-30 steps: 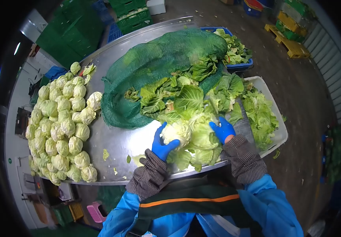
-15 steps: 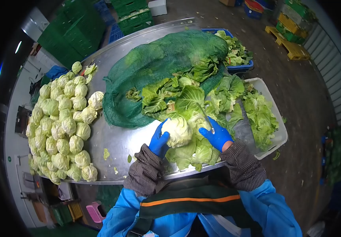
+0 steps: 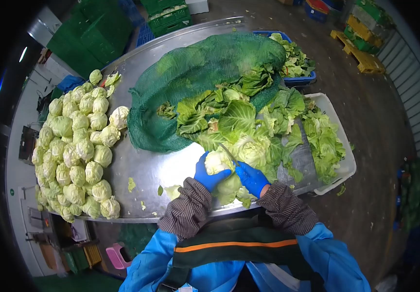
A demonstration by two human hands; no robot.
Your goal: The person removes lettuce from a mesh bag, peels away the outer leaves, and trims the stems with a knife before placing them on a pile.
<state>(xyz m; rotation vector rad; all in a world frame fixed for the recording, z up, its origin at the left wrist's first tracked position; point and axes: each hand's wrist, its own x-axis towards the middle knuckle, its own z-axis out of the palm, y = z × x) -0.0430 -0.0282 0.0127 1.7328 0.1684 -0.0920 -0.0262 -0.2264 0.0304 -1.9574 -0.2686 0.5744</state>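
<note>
My left hand (image 3: pixel 208 175), in a blue glove, is wrapped round a pale, trimmed cabbage (image 3: pixel 216 161) near the table's front edge. Close on its right, my gloved right hand (image 3: pixel 252 180) is closed on a knife (image 3: pixel 229 153). The knife's thin, curved blade points up and left, beside the cabbage; whether it touches is not clear. Loose outer leaves (image 3: pixel 234 119) and another leafy cabbage (image 3: pixel 253 151) lie just beyond my hands. Behind them a green mesh sack (image 3: pixel 195 68) lies on its side, with leaves spilling from its opening.
On the left of the metal table (image 3: pixel 137 187) is a big pile of trimmed cabbages (image 3: pixel 76 151). A white tub (image 3: pixel 351 165) of leaves adjoins the right edge, with a blue crate (image 3: pixel 301 80) of leaves behind it. Green crates (image 3: pixel 171 20) stand beyond the far edge.
My left hand has turned over the cabbage, with its fingers now across the near side. My right hand has moved left and slightly down, bringing the knife close to the cabbage.
</note>
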